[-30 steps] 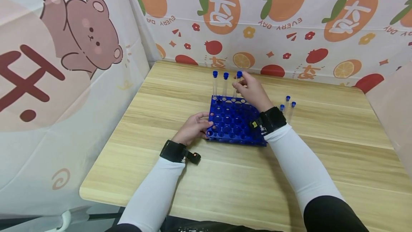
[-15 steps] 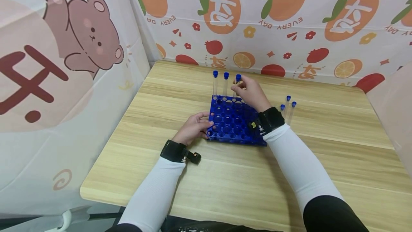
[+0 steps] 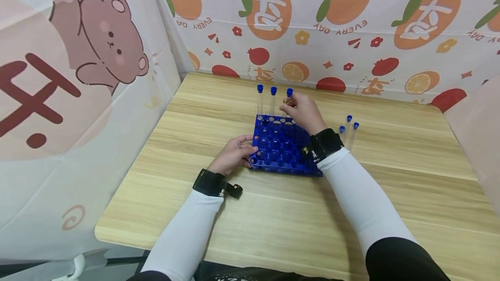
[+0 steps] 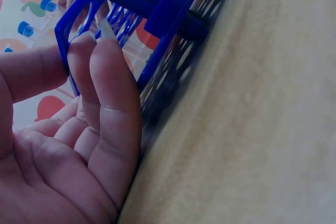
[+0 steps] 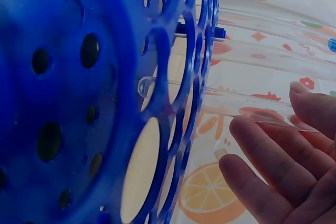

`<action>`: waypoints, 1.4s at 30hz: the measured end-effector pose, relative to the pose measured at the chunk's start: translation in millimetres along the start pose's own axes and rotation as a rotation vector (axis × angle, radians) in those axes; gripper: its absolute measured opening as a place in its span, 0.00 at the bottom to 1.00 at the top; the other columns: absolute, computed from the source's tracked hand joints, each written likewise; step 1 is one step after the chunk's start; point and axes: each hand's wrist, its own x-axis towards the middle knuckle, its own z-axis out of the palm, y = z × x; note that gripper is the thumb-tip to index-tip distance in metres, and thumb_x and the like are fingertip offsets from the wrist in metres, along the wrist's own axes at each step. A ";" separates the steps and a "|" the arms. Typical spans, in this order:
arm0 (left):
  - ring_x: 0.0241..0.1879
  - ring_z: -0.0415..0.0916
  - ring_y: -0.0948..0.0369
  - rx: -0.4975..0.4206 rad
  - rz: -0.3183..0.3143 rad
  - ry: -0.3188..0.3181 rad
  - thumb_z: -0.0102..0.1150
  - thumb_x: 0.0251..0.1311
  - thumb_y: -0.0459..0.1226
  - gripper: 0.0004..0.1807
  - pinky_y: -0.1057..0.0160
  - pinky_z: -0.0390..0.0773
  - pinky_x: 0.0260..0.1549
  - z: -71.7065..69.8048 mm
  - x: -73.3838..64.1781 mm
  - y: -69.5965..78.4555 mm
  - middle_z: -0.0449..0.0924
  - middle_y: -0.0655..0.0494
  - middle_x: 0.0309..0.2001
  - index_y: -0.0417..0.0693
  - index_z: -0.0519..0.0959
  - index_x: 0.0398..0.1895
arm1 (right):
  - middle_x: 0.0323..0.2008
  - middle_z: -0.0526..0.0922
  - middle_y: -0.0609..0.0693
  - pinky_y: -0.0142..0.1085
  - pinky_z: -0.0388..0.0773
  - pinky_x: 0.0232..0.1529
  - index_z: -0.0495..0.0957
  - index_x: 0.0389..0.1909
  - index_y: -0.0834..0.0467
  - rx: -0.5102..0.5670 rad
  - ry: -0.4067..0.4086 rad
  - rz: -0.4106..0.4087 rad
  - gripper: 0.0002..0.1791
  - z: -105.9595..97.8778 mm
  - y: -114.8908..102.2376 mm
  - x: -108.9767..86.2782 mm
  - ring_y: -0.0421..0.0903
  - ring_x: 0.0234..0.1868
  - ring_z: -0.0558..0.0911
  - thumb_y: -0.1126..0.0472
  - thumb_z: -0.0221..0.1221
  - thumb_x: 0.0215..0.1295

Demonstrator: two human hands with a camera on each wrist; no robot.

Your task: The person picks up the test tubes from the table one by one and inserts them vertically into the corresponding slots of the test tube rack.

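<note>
A blue plastic test tube rack (image 3: 269,155) stands on the table. My left hand (image 3: 234,155) grips its left side, thumb on top; in the left wrist view its fingers (image 4: 113,82) curl against the end frame (image 4: 65,30). At the rack's back row, my right hand (image 3: 306,112) pinches a clear, blue-capped test tube (image 3: 289,92). From the right wrist, that tube's rounded tip (image 5: 146,86) shows through a hole of the top plate, with thumb (image 5: 315,103) and fingers about its upper part. Two similar tubes, one far left (image 3: 260,101) and one beside it (image 3: 272,103), stand upright in the same row.
Right of the rack, three more blue-capped tubes (image 3: 354,133) stand up, their lower parts hidden behind my right forearm. The wooden table (image 3: 265,220) meets a fruit-printed cloth (image 3: 218,34) at the back. Another printed cloth (image 3: 133,151) hangs on the left.
The right hand has lowered its tube slightly into the rack, then stayed nearly still. The left hand keeps its grip, and the rack has not moved.
</note>
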 end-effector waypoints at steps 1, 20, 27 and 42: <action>0.23 0.77 0.64 0.002 0.001 0.001 0.55 0.67 0.30 0.25 0.65 0.83 0.22 0.0 -0.2 0.1 0.84 0.58 0.33 0.43 0.67 0.67 | 0.38 0.85 0.55 0.44 0.83 0.40 0.77 0.40 0.58 -0.002 0.006 -0.006 0.11 0.8 0.4 0.1 0.50 0.42 0.84 0.55 0.63 0.67; 0.22 0.77 0.64 0.007 0.000 -0.003 0.55 0.67 0.31 0.25 0.65 0.83 0.23 -1.1 0.1 0.5 0.84 0.57 0.32 0.43 0.67 0.67 | 0.37 0.86 0.54 0.45 0.82 0.46 0.80 0.36 0.59 -0.031 -0.003 -0.011 0.10 0.1 1.3 -1.2 0.50 0.44 0.85 0.55 0.64 0.66; 0.22 0.77 0.64 0.009 0.001 0.000 0.55 0.67 0.30 0.25 0.65 0.82 0.22 -1.7 -0.6 -1.3 0.85 0.58 0.32 0.43 0.67 0.67 | 0.36 0.85 0.54 0.45 0.82 0.47 0.80 0.36 0.58 -0.034 -0.015 -0.007 0.09 2.3 2.1 -1.5 0.50 0.43 0.85 0.55 0.64 0.66; 0.22 0.77 0.63 0.014 0.004 0.005 0.55 0.67 0.30 0.25 0.65 0.82 0.22 -1.4 -0.9 -2.9 0.84 0.57 0.33 0.44 0.67 0.67 | 0.39 0.86 0.54 0.45 0.81 0.52 0.83 0.37 0.59 -0.053 -0.097 0.018 0.11 4.0 4.7 1.0 0.51 0.46 0.84 0.54 0.63 0.67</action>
